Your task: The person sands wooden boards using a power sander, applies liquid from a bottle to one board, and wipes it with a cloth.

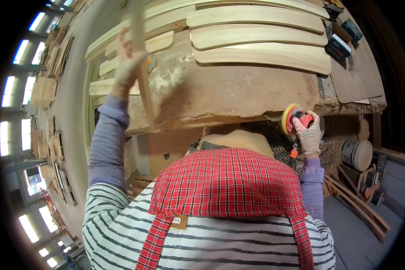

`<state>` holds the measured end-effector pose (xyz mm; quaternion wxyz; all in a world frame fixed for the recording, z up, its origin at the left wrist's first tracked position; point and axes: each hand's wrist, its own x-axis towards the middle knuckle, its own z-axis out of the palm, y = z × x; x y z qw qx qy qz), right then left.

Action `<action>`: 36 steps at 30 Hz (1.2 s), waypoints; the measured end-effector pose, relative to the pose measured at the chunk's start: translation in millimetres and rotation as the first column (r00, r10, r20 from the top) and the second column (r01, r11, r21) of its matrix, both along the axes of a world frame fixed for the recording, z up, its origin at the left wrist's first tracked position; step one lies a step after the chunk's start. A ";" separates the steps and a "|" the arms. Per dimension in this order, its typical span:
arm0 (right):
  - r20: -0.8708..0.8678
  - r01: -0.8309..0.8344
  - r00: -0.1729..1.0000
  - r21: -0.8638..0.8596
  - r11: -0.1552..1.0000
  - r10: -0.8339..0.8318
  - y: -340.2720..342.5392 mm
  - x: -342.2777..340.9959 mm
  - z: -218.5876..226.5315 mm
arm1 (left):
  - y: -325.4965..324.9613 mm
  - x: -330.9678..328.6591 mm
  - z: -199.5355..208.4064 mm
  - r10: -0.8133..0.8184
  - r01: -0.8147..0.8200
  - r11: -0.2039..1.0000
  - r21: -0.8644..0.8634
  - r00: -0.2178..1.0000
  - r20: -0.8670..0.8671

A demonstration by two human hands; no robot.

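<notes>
Against left hand [127,63] — wood strip [141,67] (upright)

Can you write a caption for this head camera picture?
Gloved left hand holds a wooden strip upright on the workbench; right hand grips a red sander.

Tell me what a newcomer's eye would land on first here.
First the red plaid apron filling the lower middle, over a striped shirt. Next the left hand, gloved and raised at upper left, gripping a long wooden slat that leans on the worn workbench. At right, the right hand holds a red sander with a yellow disc at the bench edge, below a row of curved wooden slats.
</notes>
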<state>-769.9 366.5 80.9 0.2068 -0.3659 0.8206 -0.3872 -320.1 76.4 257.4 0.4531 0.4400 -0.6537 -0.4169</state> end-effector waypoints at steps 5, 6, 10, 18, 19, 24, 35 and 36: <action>0.075 0.023 0.997 -0.067 0.997 -0.018 -3.5 20.1 35.3 | -9.0 100.3 -30.3 0.106 -0.059 0.991 0.122 0.902 -0.419; 0.078 0.052 0.996 -0.058 0.997 -0.047 -0.2 19.6 37.6 | 25.0 43.4 -30.6 0.284 -0.140 0.939 0.313 0.830 -0.480; -0.048 -0.027 0.999 -0.096 0.995 0.022 -11.8 34.6 50.3 | 98.8 26.4 -155.1 0.518 0.066 0.732 0.678 0.591 -0.618; -0.360 -0.162 0.917 0.062 0.985 0.173 -96.8 50.3 40.6 | 141.1 -10.6 -222.9 -0.566 0.230 0.332 0.915 0.824 -0.002; -0.338 -0.137 0.926 0.119 0.983 0.170 -116.1 65.3 44.2 | 143.6 4.6 -215.4 -0.497 0.200 0.519 0.831 0.862 0.103; -0.343 0.013 0.929 0.409 0.912 0.141 -171.7 101.4 2.5 | 70.6 83.2 -250.1 0.129 -0.030 0.982 -0.189 0.831 0.542; -0.150 -0.412 0.831 0.480 0.775 0.535 -219.6 284.4 16.0 | 56.2 87.4 -248.3 0.057 0.050 0.992 -0.112 0.623 0.780; -0.157 -0.310 0.893 0.466 0.829 0.422 -223.7 258.3 25.4 | 57.9 90.3 -248.0 0.055 0.049 0.993 -0.108 0.616 0.786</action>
